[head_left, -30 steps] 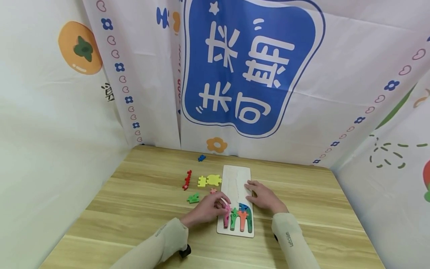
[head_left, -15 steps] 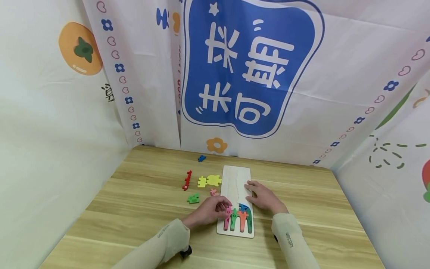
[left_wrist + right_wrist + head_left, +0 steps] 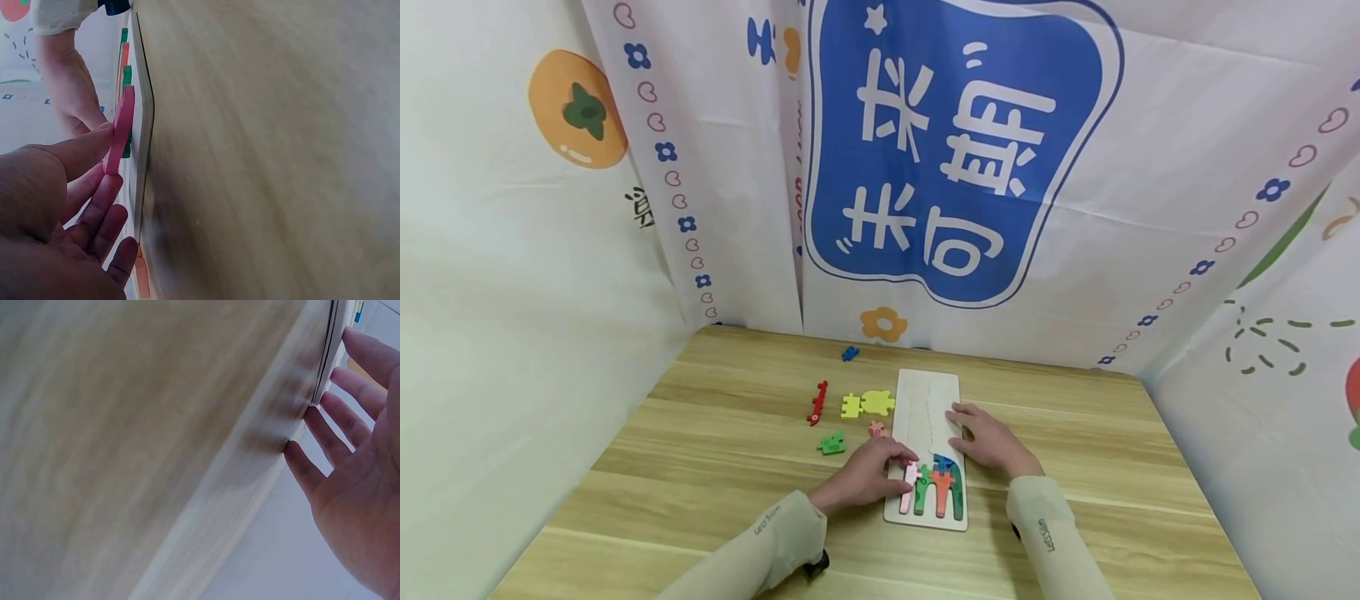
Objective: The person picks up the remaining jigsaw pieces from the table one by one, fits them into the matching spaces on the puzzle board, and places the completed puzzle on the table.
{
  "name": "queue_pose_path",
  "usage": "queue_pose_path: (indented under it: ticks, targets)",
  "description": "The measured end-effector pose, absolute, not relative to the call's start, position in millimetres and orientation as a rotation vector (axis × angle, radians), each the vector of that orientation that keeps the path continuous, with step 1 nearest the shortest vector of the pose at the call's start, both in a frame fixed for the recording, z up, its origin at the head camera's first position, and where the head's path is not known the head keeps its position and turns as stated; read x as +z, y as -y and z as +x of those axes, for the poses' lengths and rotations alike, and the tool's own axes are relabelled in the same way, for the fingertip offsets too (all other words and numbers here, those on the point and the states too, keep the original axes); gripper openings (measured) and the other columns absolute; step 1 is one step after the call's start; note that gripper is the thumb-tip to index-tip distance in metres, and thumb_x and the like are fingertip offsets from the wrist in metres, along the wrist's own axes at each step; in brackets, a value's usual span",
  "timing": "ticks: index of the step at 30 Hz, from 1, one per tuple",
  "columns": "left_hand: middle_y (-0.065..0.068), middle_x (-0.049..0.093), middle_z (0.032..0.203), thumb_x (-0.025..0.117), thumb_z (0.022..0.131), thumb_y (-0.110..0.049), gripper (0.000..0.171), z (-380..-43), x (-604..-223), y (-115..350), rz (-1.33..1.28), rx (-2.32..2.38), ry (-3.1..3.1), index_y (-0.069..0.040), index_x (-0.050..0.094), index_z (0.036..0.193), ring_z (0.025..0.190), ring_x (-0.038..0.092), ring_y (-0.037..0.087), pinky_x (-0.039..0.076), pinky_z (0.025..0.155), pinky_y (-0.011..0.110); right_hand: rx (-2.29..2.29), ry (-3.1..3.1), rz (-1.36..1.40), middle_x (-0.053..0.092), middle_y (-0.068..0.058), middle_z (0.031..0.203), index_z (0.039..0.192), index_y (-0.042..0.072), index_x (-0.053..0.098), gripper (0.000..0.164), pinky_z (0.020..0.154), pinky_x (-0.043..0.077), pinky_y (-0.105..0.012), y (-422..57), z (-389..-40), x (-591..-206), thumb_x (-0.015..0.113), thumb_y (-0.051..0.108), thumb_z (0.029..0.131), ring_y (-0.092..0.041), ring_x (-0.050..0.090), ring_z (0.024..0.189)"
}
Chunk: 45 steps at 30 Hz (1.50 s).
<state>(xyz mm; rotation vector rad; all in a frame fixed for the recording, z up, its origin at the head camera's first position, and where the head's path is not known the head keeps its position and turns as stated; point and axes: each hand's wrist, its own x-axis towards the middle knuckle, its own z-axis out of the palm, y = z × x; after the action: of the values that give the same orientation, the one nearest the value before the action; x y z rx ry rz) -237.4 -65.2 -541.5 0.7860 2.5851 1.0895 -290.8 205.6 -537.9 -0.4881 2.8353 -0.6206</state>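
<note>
In the head view my left hand (image 3: 867, 473) is over the lower left of a white puzzle board (image 3: 916, 408). Between thumb and fingers it pinches a pink puzzle piece (image 3: 121, 132), which stands tilted off the board in the left wrist view. Beside it on the board lie a green piece (image 3: 921, 496), an orange piece (image 3: 941, 497), a dark green piece (image 3: 957, 498) and a blue piece (image 3: 942, 462). My right hand (image 3: 990, 439) rests with spread fingers at the board's right edge; its fingertips touch the board and tabletop in the right wrist view.
Left of the board lie yellow pieces (image 3: 877, 402), a red piece (image 3: 818, 403), a loose green piece (image 3: 832, 443) and a small salmon piece (image 3: 877, 429). Farther back is a small blue piece (image 3: 850, 353). Printed cloth walls (image 3: 737, 250) enclose the wooden table (image 3: 700, 433).
The pink piece has turned in my left fingers and its upper face now looks paler. My left hand has shifted only slightly. The right hand and the board have stayed put.
</note>
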Motion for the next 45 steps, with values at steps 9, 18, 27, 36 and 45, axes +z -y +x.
queue_pose_path:
  ticks: [9,18,27,36,45]
  targets:
    - [-0.009,0.064,0.108,0.081,0.090,-0.033,0.038,-236,-543,64,0.753,1.023,-2.629,-0.020,0.073,0.125,0.101,0.054,0.011,0.044,0.093,0.034,-0.614,-2.842,-0.492,0.039,-0.011,0.165,0.154,0.014,0.050,0.056,0.122,0.032,-0.060,-205,-289,-536,0.065,0.031,0.103,-0.038,0.036,0.152]
    - [-0.012,0.066,0.103,0.082,0.090,-0.034,0.036,-236,-544,62,0.746,0.973,-2.676,-0.020,0.074,0.122,0.101,0.055,0.009,0.042,0.098,0.040,-0.612,-2.840,-0.504,0.039,-0.012,0.165,0.154,0.012,0.050,0.056,0.122,0.032,-0.059,-206,-288,-536,0.065,0.030,0.103,-0.038,0.036,0.152]
    - [-0.011,0.066,0.105,0.079,0.092,-0.037,0.036,-235,-544,60,0.773,0.956,-2.689,-0.020,0.073,0.123,0.101,0.055,0.009,0.042,0.100,0.042,-0.621,-2.840,-0.496,0.039,-0.012,0.165,0.154,0.012,0.050,0.056,0.122,0.033,-0.060,-207,-288,-536,0.065,0.031,0.103,-0.038,0.036,0.152]
    - [-0.009,0.067,0.105,0.080,0.091,-0.037,0.035,-230,-541,57,0.733,0.952,-2.719,-0.019,0.074,0.120,0.103,0.057,0.012,0.043,0.097,0.041,-0.619,-2.835,-0.492,0.039,-0.012,0.165,0.154,0.012,0.050,0.056,0.123,0.032,-0.059,-205,-287,-534,0.065,0.030,0.103,-0.038,0.036,0.152]
    - [-0.010,0.066,0.101,0.082,0.089,-0.036,0.033,-230,-544,55,0.669,0.946,-2.753,-0.020,0.074,0.117,0.100,0.056,0.011,0.043,0.097,0.041,-0.630,-2.829,-0.480,0.038,-0.011,0.166,0.155,0.013,0.049,0.057,0.123,0.031,-0.060,-205,-288,-535,0.065,0.031,0.103,-0.037,0.035,0.153]
